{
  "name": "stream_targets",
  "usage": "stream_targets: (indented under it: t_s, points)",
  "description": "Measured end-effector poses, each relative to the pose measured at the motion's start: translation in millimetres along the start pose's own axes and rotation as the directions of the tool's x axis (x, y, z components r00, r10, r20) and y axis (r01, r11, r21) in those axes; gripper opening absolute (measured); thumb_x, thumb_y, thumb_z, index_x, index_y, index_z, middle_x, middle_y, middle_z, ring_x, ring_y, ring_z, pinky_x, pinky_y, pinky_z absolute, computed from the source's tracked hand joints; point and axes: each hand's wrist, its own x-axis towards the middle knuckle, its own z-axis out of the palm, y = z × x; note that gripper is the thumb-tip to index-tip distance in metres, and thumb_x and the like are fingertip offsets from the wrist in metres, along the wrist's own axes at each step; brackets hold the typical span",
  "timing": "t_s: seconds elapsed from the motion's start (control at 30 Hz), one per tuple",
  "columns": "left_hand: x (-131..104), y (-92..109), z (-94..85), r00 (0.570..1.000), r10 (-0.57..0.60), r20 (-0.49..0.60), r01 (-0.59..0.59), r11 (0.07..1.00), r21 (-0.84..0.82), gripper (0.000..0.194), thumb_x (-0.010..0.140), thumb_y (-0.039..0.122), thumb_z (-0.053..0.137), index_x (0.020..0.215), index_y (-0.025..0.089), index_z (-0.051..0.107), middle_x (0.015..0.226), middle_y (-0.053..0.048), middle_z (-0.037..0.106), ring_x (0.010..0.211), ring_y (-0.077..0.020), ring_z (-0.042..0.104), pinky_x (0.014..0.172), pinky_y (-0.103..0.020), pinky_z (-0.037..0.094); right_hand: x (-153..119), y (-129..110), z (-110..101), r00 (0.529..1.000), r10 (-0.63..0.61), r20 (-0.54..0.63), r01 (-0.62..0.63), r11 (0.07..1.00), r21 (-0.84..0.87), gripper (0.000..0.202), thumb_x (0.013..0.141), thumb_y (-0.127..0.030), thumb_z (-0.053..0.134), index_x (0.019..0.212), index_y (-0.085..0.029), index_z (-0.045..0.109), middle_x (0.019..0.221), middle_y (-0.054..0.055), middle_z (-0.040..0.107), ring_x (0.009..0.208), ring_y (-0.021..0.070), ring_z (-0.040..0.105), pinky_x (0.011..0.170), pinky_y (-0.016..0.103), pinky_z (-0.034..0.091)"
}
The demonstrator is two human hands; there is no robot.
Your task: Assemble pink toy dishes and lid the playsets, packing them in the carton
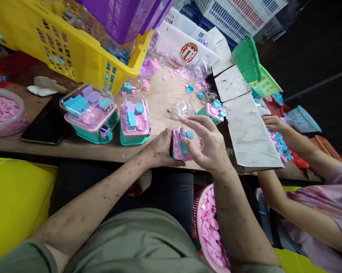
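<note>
Cluttered tabletop (159, 98), dark background (315, 57), held box (177, 143)

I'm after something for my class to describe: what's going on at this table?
Someone seated at a table holds a small toy box in the left grip, with the right grip spread over its top; whether it touches is unclear. To the left stand a wide lidded toy box and a narrow lidded toy box. Ahead to the right, another toy box looks uncovered. Farther right, a co-worker's arm reaches past pink and blue pieces.
</note>
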Motion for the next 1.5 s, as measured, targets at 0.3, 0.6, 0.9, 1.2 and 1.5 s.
stream_targets:
  t_s: [0.3, 0.6, 0.9, 1.2, 1.5]
  points:
    - [0.4, 2.2, 0.3, 1.0, 0.008, -0.022, -0.009, 0.999, -0.04, 0.111, 0.063, 0.044, 0.106, 0.155, 0.022, 0.046, 0.15, -0.019, 0.064, 0.142, -0.0467, 0.065, 0.121, -0.064, 0.055, 0.0, 2.0, -1.4, 0.998, -0.004, 0.059, 0.008, 0.998, -0.069, 0.051, 0.105, -0.037, 0.07, 0.156, -0.033, 0.07, 0.143, 0.012, 0.069, 0.134, 0.0352, 0.069, 0.119, 0.06, 0.059]
    - [-3.0, 0.9, 5.4, 0.999, 0.017, -0.05, -0.018, 1.0, -0.018, 0.111, 0.065, 0.045, 0.107, 0.154, 0.022, 0.044, 0.148, -0.019, 0.064, 0.14, -0.0463, 0.066, 0.118, -0.064, 0.058, 0.1, -8.6, -0.1, 0.996, 0.048, 0.075, -0.037, 0.99, -0.137, 0.051, 0.106, -0.037, 0.071, 0.157, -0.031, 0.069, 0.142, 0.013, 0.067, 0.135, 0.0354, 0.069, 0.12, 0.061, 0.059]
    - [-2.0, -1.3, 7.3, 0.997, 0.047, -0.066, -0.048, 0.999, -0.017, 0.103, 0.068, 0.049, 0.105, 0.149, 0.024, 0.046, 0.143, -0.017, 0.065, 0.135, -0.0452, 0.068, 0.116, -0.065, 0.058, 4.7, -5.2, -1.8, 0.993, 0.029, 0.118, -0.009, 0.987, -0.162, 0.048, 0.105, -0.035, 0.07, 0.153, -0.031, 0.072, 0.142, 0.013, 0.07, 0.132, 0.0342, 0.071, 0.117, 0.058, 0.062]
    - [-2.4, 0.9, 9.9, 0.998, 0.035, -0.059, -0.033, 0.998, 0.045, 0.098, 0.069, 0.048, 0.102, 0.144, 0.024, 0.045, 0.137, -0.016, 0.064, 0.129, -0.045, 0.069, 0.11, -0.066, 0.059, 4.7, -7.7, -3.1, 0.992, -0.007, 0.128, 0.026, 0.988, -0.15, 0.049, 0.104, -0.031, 0.068, 0.153, -0.031, 0.072, 0.141, 0.013, 0.07, 0.13, 0.0339, 0.073, 0.114, 0.056, 0.063]
    - [-3.3, 0.7, 11.2, 0.998, 0.003, -0.061, 0.002, 0.997, 0.076, 0.103, 0.066, 0.052, 0.105, 0.146, 0.022, 0.046, 0.138, -0.018, 0.065, 0.131, -0.0473, 0.069, 0.111, -0.067, 0.06, 5.4, -0.7, -3.2, 0.99, 0.056, 0.13, -0.041, 0.993, -0.109, 0.048, 0.101, -0.033, 0.069, 0.149, -0.03, 0.076, 0.138, 0.012, 0.072, 0.127, 0.0344, 0.074, 0.114, 0.057, 0.064]
